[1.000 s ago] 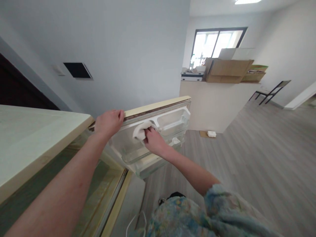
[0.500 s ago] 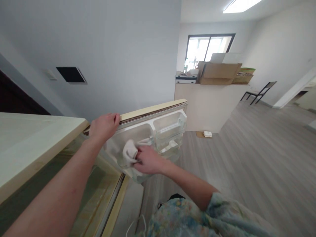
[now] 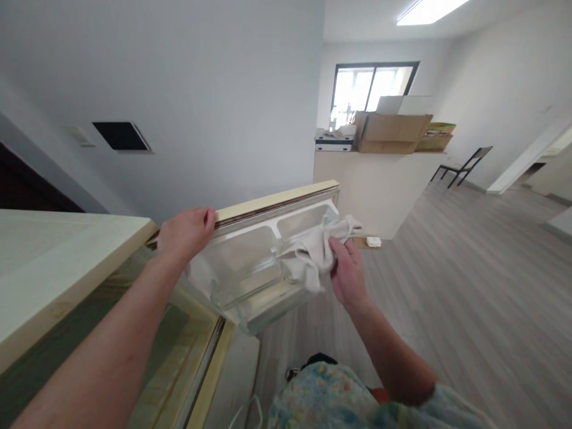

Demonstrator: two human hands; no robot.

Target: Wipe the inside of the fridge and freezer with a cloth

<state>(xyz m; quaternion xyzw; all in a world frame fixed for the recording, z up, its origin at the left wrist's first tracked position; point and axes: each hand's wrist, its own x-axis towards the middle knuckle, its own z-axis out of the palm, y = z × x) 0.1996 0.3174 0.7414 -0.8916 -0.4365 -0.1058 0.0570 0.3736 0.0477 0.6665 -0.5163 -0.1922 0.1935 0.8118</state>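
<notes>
Grey floor (image 3: 447,286) runs off far right, chair (image 3: 465,168) out there, cardboard box (image 3: 393,132) up on the low wall (image 3: 360,190). Near left, fridge (image 3: 67,256) stands open, & the L hand (image 3: 185,233) is curled tight over the top edge of the fridge door (image 3: 277,198), fingertips hidden. R hand (image 3: 348,271) pinches the white cloth (image 3: 319,253), bunched at the door's right end, by the clear shelves (image 3: 250,292); can't tell if they're touching.
</notes>
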